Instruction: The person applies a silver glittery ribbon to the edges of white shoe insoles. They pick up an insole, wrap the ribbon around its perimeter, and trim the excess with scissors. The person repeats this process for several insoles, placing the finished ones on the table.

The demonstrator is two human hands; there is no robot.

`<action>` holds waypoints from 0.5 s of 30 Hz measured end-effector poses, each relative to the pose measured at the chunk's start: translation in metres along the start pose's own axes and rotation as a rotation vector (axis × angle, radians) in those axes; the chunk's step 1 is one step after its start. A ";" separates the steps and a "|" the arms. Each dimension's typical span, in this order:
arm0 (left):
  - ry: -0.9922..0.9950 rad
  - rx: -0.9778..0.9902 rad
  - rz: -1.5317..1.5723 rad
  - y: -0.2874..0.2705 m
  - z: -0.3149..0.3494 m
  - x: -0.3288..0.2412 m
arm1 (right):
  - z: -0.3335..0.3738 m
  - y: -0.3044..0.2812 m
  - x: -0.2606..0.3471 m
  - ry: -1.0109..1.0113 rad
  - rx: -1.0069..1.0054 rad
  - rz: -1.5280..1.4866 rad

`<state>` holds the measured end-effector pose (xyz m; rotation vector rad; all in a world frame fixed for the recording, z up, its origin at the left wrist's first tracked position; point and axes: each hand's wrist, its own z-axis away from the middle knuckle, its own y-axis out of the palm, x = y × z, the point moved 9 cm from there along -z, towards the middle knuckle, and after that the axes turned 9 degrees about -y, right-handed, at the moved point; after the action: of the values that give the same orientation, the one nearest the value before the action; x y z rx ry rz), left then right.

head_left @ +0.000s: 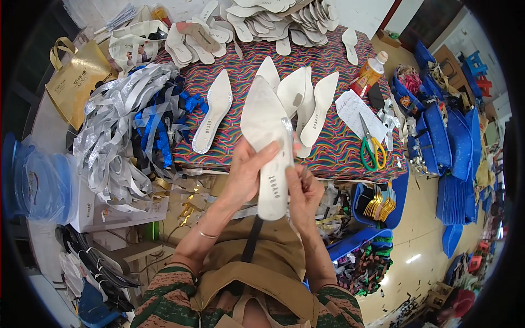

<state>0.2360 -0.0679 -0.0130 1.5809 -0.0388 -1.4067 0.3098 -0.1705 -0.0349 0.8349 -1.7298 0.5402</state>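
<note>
A white pointed shoe insole (272, 177) is held up in front of me, toe end away and heel end toward my body. My left hand (247, 167) is closed round its left side, with the thumb lying across the top. Against the right edge my right hand (304, 188) is closed, thumb and fingers pinching there; whatever thin piece may be between them is hard to make out. Glittery silver trim (287, 127) shows along part of that edge. Behind lie several loose insoles (320, 106), and to the left one glitter-edged insole (214, 109) rests on the patterned tablecloth (246, 158).
Silver ribbon strips (117, 126) heap at the left beside blue ones (156, 136). Scissors (373, 145) lie on the right by a paper sheet (358, 116) and a bottle (369, 74). Stacked insoles (284, 24) line the back. Blue bins (456, 169) stand beyond the table.
</note>
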 end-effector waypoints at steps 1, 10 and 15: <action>-0.092 0.089 0.082 0.002 0.005 0.010 | -0.004 -0.002 0.000 0.010 -0.024 -0.024; -0.151 0.047 -0.150 -0.014 0.013 0.004 | 0.031 0.009 0.017 -0.304 0.272 0.523; -0.186 0.072 0.035 -0.010 0.013 0.014 | 0.028 -0.007 0.011 -0.191 0.263 0.316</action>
<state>0.2250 -0.0784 -0.0278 1.4956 -0.2289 -1.5355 0.2960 -0.1978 -0.0337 0.8190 -2.0103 0.9412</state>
